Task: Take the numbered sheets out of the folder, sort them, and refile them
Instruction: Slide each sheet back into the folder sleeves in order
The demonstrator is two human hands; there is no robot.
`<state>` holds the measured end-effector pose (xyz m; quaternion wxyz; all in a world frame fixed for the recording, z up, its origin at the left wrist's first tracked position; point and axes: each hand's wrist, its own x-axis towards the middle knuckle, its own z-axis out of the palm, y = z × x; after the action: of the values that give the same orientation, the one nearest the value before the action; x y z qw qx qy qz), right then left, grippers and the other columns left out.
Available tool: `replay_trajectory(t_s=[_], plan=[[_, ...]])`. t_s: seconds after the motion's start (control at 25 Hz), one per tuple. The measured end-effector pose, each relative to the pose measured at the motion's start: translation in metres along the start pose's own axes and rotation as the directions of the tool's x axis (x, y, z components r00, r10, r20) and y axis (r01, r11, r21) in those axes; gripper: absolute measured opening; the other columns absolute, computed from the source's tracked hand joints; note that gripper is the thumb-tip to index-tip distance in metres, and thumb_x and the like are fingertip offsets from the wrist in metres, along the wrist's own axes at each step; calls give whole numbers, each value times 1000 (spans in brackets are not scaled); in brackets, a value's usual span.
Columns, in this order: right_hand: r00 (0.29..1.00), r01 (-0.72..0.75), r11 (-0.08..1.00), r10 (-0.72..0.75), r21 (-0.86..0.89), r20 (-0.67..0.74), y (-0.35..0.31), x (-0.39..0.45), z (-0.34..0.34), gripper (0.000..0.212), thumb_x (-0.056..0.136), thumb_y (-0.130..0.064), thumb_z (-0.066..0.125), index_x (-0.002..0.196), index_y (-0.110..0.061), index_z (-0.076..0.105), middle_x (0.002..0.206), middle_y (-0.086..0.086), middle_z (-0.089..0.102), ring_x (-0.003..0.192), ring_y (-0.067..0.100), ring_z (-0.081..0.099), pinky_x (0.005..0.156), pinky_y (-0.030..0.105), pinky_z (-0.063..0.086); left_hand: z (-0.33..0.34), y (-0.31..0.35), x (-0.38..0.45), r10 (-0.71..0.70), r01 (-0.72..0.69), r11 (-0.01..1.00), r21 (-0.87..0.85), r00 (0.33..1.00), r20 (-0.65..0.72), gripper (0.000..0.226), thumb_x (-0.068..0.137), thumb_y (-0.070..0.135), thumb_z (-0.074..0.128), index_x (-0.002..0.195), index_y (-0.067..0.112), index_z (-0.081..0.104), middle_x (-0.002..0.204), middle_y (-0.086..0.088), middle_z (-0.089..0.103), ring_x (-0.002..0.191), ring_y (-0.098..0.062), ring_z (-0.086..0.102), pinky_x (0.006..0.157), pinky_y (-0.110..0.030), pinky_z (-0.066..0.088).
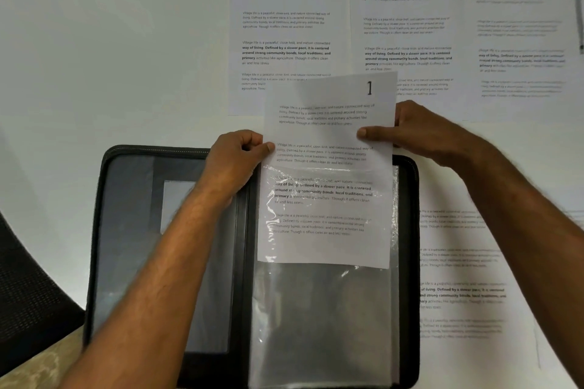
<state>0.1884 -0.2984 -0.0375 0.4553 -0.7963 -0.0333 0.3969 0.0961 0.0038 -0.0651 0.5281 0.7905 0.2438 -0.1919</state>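
Sheet 1 (pixel 328 148) half inside folder (pixel 177 155) sleeve, pinched between left hand (pixel 235 161) and right hand (pixel 410 129).

Sheet 1 (pixel 328 142) half inside open folder's (pixel 132 199) sleeve (pixel 322 309).

I read this as an office desk. A white tabletop (pixel 110 57) carries printed, numbered text sheets (pixel 286 35) beyond my fingertips, a black zip document folder (pixel 407 167) with clear sleeves lies below them, and a dark mesh chair (pixel 28 294) stands at lower left.
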Motion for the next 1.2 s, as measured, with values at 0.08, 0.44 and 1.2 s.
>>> replay_trajectory(t_s=[0.08,0.44,1.2], plan=[[999,-19,999,21,-44,41,0,0,0,50,87,-42,76,134,-27,67,125,-10,74,109,10,72,100,36,57,3,-3,4,-11,10,1000,-22,999,-45,26,91,36,76,76,16,68,64,11,57,58,-7,48,65,-30,44],[997,26,998,-22,55,-73,-2,0,4,31,93,-40,74,123,-34,70,114,-14,77,100,7,74,95,33,59,5,-6,10,-46,49,995,85,998,-31,41,92,31,76,61,18,53,51,14,44,53,-13,39,70,-30,35],[997,67,980,-59,-189,49,-17,8,2,11,95,-34,73,102,-28,79,100,-12,79,93,7,74,96,39,58,3,-2,10,-75,74,995,63,997,12,40,85,38,81,61,17,59,65,3,60,61,-18,50,73,-33,44]])
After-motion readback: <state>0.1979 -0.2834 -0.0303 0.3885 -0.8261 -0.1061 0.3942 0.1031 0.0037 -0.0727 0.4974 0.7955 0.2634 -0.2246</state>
